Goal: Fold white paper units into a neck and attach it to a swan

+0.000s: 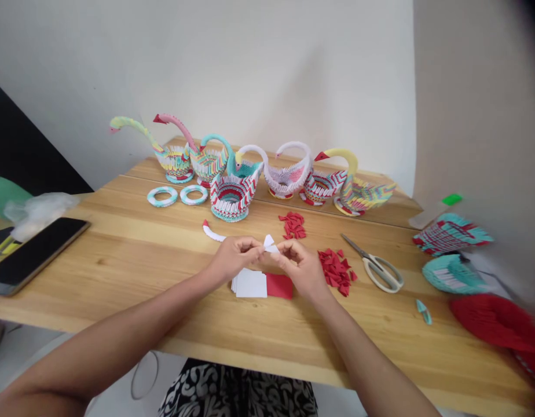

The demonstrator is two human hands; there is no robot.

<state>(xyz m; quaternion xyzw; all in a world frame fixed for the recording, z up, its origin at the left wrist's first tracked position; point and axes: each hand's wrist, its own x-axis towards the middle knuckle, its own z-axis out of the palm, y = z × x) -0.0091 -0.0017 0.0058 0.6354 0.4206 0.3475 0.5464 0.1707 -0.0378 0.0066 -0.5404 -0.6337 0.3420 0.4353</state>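
A small folded white paper piece (270, 244) is held between my two hands above the table. The fingertips of my left hand (235, 255) pinch its left side, and those of my right hand (301, 267) grip its right side. Just below them lie a stack of white paper rectangles (251, 284) and a red paper rectangle (279, 286). One pile of small folded red pieces (337, 271) sits right of my right hand, and another red pile (292, 225) lies farther back. A curved white neck with a red tip (212, 233) is partly behind my left hand.
Several paper swans (235, 197) line the table's back. Two paper rings (162, 197) lie left of them. Scissors (383, 273) rest at the right, near a small teal piece (424, 311) and a red paper form (495, 321). A phone (37, 255) lies at the left edge.
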